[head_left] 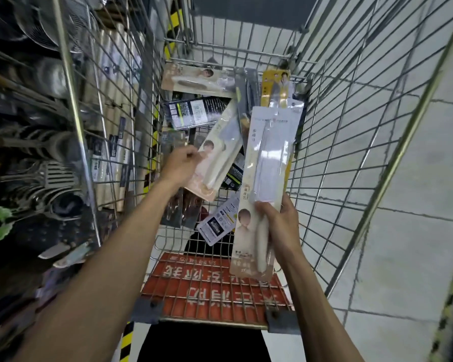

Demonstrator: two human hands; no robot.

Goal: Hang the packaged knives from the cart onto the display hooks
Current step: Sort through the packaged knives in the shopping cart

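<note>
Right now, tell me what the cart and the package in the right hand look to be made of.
Cart: bare metal wire, silvery and shiny, judging by the thin welded grid and glints.
Package held by the right hand: printed cream card backing under a clear glossy plastic cover, probably; reflections show over the blade area.

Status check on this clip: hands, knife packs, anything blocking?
Left hand grips one cream knife pack; right hand grips another pack, both over the cart. More packs in cart. None hung. No obstruction visible.
</note>
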